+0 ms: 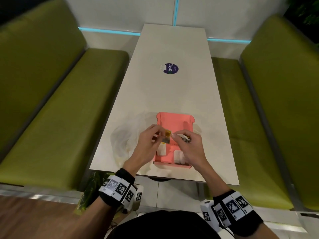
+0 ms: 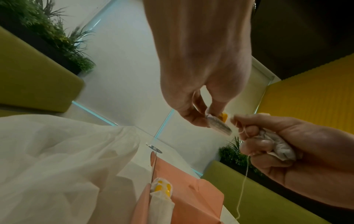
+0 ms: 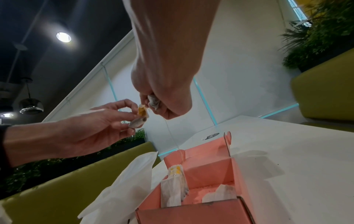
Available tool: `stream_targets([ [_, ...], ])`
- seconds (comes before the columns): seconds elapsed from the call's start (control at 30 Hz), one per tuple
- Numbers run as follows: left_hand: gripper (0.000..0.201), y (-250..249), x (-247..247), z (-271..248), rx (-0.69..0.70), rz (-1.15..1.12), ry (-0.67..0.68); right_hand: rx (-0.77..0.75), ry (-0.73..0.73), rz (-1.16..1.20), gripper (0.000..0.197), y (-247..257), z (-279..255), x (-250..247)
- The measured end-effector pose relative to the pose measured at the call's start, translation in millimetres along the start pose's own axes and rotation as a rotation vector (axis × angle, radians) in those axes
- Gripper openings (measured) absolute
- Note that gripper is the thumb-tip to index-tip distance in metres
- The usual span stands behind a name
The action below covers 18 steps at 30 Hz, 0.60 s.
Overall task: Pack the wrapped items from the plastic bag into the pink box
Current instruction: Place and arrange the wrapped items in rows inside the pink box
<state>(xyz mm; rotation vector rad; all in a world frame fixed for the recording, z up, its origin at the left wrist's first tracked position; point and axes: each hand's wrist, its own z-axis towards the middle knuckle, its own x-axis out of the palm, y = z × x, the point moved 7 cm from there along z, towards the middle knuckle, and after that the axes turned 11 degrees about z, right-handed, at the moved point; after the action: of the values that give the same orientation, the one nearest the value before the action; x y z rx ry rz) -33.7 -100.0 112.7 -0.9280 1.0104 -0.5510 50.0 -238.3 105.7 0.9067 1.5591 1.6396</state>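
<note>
Your left grip (image 1: 149,137) pinches a tea bag (image 1: 166,136), right grip (image 1: 188,144) clutches another above pink box (image 1: 172,165); counter (image 1: 172,94) beyond lies open w/ "ClayG" sticker (image 1: 170,68).

Four wrapped items (image 1: 162,149); one pink box (image 1: 174,120); one plastic bag (image 1: 125,138).

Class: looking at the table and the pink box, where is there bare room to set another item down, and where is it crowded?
Free: the table between the round sticker and the pink box; also the box floor between its two packets. Crowded: over the box, where the left hand and right hand meet, and beside the plastic bag.
</note>
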Motion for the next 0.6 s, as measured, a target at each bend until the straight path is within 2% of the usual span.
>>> stream_targets([
  [0.13,0.018,9,-5,1,-0.101,-0.064,-0.043,-0.018,0.126,-0.032,0.008,7,-8,7],
  [0.3,0.023,18,-5,-2,-0.178,-0.088,-0.029,-0.093,0.082,-0.053,0.005,19,-8,-3],
  [0.4,0.028,17,-7,-4,-0.172,-0.085,-0.017,-0.098,0.154,-0.061,0.007,27,-8,0],
  [0.47,0.024,16,-11,-4,-0.177,-0.1,-0.028,-0.098,0.228,-0.19,0.006,26,-7,0],
  [0.6,0.017,13,-15,-5,-0.183,-0.146,-0.022,-0.121,0.312,-0.634,0.005,12,0,-8],
])
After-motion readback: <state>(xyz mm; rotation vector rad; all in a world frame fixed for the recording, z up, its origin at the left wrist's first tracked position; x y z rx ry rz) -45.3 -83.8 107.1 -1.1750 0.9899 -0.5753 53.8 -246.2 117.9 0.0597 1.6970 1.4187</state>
